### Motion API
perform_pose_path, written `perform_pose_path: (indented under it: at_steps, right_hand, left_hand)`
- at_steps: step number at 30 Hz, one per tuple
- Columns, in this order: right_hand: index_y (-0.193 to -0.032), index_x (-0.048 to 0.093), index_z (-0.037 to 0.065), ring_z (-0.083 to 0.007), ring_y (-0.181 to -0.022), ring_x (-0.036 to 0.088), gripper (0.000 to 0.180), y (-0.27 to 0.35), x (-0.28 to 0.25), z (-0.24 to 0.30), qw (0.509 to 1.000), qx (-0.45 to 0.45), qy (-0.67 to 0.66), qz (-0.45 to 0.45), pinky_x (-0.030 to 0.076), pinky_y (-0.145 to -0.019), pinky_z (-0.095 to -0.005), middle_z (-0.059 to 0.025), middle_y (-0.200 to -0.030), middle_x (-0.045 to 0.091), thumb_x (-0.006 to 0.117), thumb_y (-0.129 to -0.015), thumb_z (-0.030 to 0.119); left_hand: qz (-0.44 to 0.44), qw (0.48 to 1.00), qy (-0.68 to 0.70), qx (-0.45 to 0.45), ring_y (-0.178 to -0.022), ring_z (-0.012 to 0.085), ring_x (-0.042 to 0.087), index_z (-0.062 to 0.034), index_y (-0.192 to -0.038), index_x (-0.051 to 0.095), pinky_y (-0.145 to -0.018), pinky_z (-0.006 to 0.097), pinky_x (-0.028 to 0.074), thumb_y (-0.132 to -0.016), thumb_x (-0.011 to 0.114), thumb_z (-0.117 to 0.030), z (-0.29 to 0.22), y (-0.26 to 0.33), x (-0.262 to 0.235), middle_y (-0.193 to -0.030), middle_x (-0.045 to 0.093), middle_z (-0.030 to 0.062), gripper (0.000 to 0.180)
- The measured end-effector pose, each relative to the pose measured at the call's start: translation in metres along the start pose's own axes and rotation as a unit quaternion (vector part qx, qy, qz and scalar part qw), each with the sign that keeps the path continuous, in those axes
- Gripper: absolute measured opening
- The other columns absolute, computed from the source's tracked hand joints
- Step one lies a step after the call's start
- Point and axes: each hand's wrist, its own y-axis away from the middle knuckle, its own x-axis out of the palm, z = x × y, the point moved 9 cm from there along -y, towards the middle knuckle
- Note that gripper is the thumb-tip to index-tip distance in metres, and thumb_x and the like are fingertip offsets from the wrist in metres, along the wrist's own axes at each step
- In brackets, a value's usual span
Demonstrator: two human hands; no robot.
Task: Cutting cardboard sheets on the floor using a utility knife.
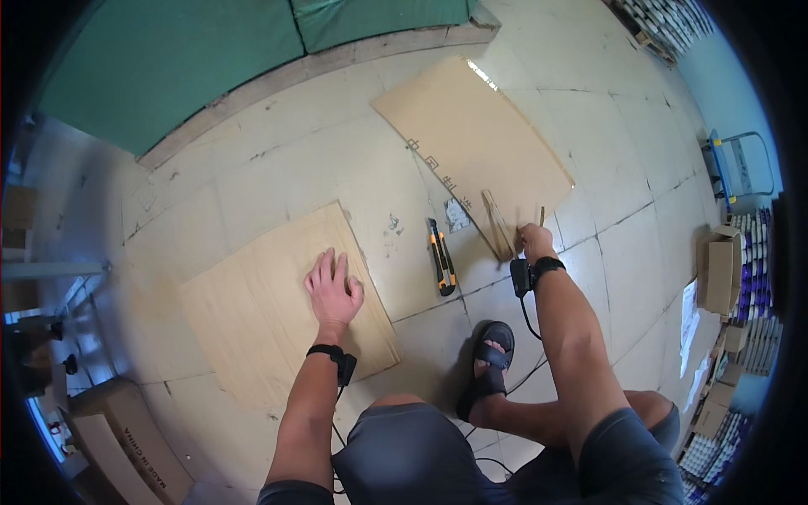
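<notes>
Down on the pale tiled floor, we have our left hand laid flat on the wood-grained board, palm down, fingers spread, gripping nothing. Over to the right, our right hand bends in at the near end of the cardboard sheet, its fingers bunched beside a narrow brown strip; we can't tell what, if anything, they pinch.

How do these handle? We'd judge the cardboard light and fairly stiff, easy to crease, best taken by opposite edges. The board looks thin and rigid, likely smooth enough to slide on tile, so a broad palm suits it, or both side edges for lifting.

And the lines! Our cardboard's long axis slants from far left to near right, its near end by our right hand. Our board lies askew, right edge leaning leftward as it runs away from us. Between them rests the orange-and-black utility knife, pointing away, its far end tipped slightly left.
</notes>
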Motion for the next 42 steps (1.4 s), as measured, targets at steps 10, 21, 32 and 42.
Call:
perform_pose_path:
  at_steps: [10, 21, 32, 42]
  right_hand:
    - [-0.078, 0.06, 0.005, -0.0185, -0.048, 0.046, 0.016, 0.008, 0.031, 0.001, 0.805, 0.296, -0.515, -0.008, 0.032, -0.042, -0.0348, -0.0055, -0.065, 0.055, 0.064, -0.086, 0.019]
    - [-0.092, 0.048, 0.011, -0.006, -0.051, 0.038, 0.012, 0.007, -0.17, 0.146, 0.754, 0.011, -0.634, 0.169, 0.026, -0.038, -0.0199, 0.0031, -0.07, 0.046, 0.053, -0.095, 0.001]
    - [-0.107, 0.049, 0.018, -0.006, -0.056, 0.042, 0.02, 0.104, -0.07, 0.202, 0.76, -0.057, -0.463, 0.452, 0.031, -0.046, -0.0212, 0.0052, -0.075, 0.046, 0.057, -0.095, 0.004]
    - [-0.105, 0.061, 0.0, -0.0284, -0.08, 0.067, 0.025, 0.206, 0.128, 0.3, 0.881, -0.253, -0.193, 0.35, 0.052, -0.07, -0.0389, -0.0157, -0.087, 0.07, 0.067, -0.087, 0.016]
  left_hand:
    - [-0.001, 1.0, 0.024, -0.008, -0.135, 0.037, 0.042, -0.0073, -0.128, 0.061, -0.111, 0.05, 0.03, -0.082, 0.06, -0.023, 0.016, 0.015, -0.01, -0.144, 0.049, 0.0165, 0.049]
    - [-0.068, 0.945, 0.298, -0.112, -0.136, 0.0377, 0.043, -0.0008, -0.135, 0.051, -0.113, 0.043, 0.036, -0.091, 0.065, -0.035, -0.008, -0.014, -0.021, -0.143, 0.048, 0.0217, 0.058]
    - [-0.117, 0.387, 0.816, -0.413, -0.094, 0.0224, 0.065, -0.0102, -0.095, 0.057, -0.091, 0.042, 0.055, -0.096, 0.065, -0.015, 0.029, 0.102, -0.03, -0.105, 0.065, 0.01, 0.009]
    - [-0.272, 0.362, 0.655, -0.605, -0.085, 0.0211, 0.065, -0.012, -0.086, 0.042, -0.082, 0.043, 0.059, -0.096, 0.063, -0.004, 0.138, 0.3, -0.039, -0.094, 0.064, 0.0059, 0.024]
